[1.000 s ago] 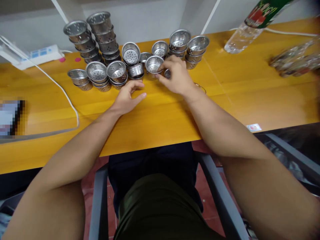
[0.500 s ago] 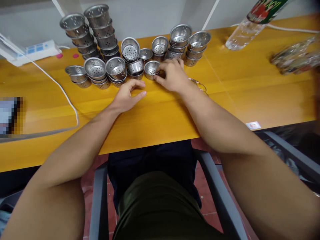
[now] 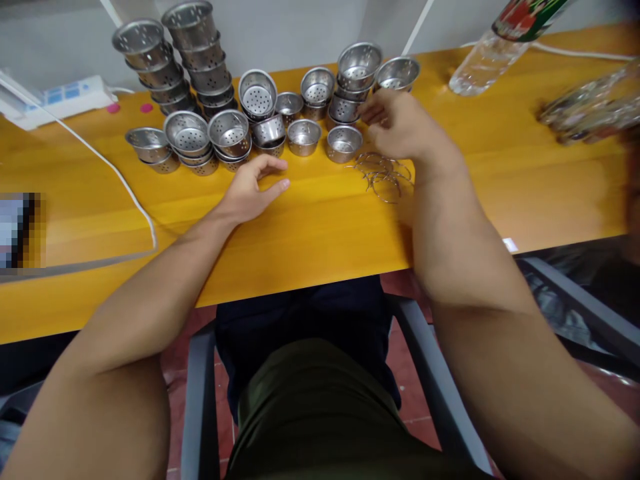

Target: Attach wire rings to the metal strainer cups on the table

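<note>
Perforated steel cups stand in stacks and singly along the back of the table. My left hand point(image 3: 253, 190) lies on the wood before them, thumb and fingers apart, holding nothing. My right hand point(image 3: 400, 127) is raised in front of the rightmost cup stack point(image 3: 397, 72), hiding its lower part. Its fingers are loosely curled with a gap to the thumb, and no object shows between them. Left of it stand a single low cup point(image 3: 345, 144) and a taller stack point(image 3: 359, 67). Thin wire rings point(image 3: 386, 177) lie loose below the right hand. Another single cup point(image 3: 304, 137) is nearer the left hand.
Two tall cup stacks point(image 3: 193, 50) rise at the back left, beside a white power strip point(image 3: 65, 97). A white cable point(image 3: 125, 183) crosses the left side. A water bottle point(image 3: 487, 57) and a plastic-wrapped bundle point(image 3: 590, 110) are on the right. A phone point(image 3: 13, 227) sits far left.
My right hand has moved right, from the small cup in the middle to the rightmost stack. The low cup and wire rings it covered are now visible. My left hand has stayed put.
</note>
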`<state>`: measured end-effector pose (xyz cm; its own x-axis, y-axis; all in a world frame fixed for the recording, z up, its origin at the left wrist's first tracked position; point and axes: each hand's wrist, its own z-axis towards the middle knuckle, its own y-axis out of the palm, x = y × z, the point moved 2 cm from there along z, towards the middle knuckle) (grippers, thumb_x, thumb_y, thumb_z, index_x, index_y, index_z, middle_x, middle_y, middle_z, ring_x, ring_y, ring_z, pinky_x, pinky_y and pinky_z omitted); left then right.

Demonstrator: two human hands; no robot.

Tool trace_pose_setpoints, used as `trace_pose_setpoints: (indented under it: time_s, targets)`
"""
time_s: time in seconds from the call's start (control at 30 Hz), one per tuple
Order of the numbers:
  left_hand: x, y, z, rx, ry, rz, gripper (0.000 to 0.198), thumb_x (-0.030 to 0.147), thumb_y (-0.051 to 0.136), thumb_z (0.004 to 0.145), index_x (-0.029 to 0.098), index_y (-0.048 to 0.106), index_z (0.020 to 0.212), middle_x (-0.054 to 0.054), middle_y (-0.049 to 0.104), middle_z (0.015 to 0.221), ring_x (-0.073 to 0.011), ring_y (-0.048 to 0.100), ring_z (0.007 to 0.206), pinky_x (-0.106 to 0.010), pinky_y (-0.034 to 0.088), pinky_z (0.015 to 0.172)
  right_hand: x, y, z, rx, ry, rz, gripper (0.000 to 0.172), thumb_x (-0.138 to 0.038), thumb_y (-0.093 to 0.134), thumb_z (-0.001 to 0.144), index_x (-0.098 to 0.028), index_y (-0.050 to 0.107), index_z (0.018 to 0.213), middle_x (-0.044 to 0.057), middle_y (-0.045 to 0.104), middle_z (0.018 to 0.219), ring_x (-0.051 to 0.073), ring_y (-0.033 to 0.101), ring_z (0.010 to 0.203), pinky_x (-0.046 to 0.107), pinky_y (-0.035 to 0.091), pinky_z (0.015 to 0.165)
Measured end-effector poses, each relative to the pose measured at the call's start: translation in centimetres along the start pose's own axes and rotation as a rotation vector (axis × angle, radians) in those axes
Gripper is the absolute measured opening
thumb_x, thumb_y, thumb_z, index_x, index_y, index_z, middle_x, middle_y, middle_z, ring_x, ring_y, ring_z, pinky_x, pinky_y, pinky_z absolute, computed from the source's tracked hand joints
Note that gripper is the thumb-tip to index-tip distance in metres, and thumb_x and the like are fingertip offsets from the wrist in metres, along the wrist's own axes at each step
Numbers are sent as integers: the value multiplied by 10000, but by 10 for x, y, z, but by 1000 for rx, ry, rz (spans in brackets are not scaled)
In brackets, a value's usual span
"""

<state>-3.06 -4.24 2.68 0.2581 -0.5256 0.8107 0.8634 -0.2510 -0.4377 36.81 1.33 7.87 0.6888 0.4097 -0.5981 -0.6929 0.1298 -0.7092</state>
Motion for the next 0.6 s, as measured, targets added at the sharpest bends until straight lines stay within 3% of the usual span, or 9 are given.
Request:
trace_pose_setpoints:
  time_s: [0.13, 0.2, 0.27, 0.37, 0.5, 0.6]
  targets:
    - [2, 0, -1, 8, -10, 42, 333, 359, 961, 1041, 243, 851, 1333, -121, 932, 1492, -329, 891, 1454, -575, 714, 1426, -33, -10, -15, -147, 181, -94, 270, -664, 978, 1055, -454, 859, 1175, 7, 954, 1290, 407, 852, 1264, 670, 758, 1247]
    - [1, 0, -1, 12, -9, 59, 340, 360, 960, 1034, 242, 856, 1335, -121, 935, 1485, -326, 892, 1443, -575, 723, 1417, -46, -8, -18, -235, 214, -108, 383, -611, 1032, 1041, -413, 876, 1330, 18, 963, 1432, 419, 853, 1363, 678, 720, 1338]
    - [0, 0, 0, 12, -2, 73, 343, 358, 956, 1029, 238, 858, 1335, -118, 938, 1478, -325, 894, 1436, -580, 728, 1410, -53, -3, -18, -262, 221, -95, 511, -485, 1084, 1015, -317, 852, 1438, 91, 946, 1523, 435, 852, 1392, 685, 703, 1343]
    - [-2, 0, 0, 8, 25, 71, 326, 354, 939, 1041, 235, 853, 1331, -120, 937, 1475, -322, 899, 1424, -578, 730, 1403, -56, -1, -17, -207, 222, -94, 523, -317, 1109, 981, -280, 810, 1409, 135, 916, 1502, 424, 833, 1360, 665, 691, 1312]
    - [-6, -1, -2, -9, 39, 64, 329, 378, 931, 1085, 239, 837, 1368, -132, 923, 1495, -326, 895, 1447, -586, 719, 1415, -64, -9, -18, -230, 90, -142, 577, -173, 1056, 963, -248, 823, 1485, 178, 805, 1627, 400, 771, 1464, 608, 618, 1384]
    - [-9, 1, -3, -9, 35, 65, 573, 459, 992, 1088, 291, 769, 1589, -150, 853, 1663, -351, 866, 1546, -621, 706, 1426, -84, -6, -23, -200, -92, -71, 711, -188, 1076, 936, -202, 793, 1589, 231, 708, 1718, 370, 752, 1478, 508, 653, 1285]
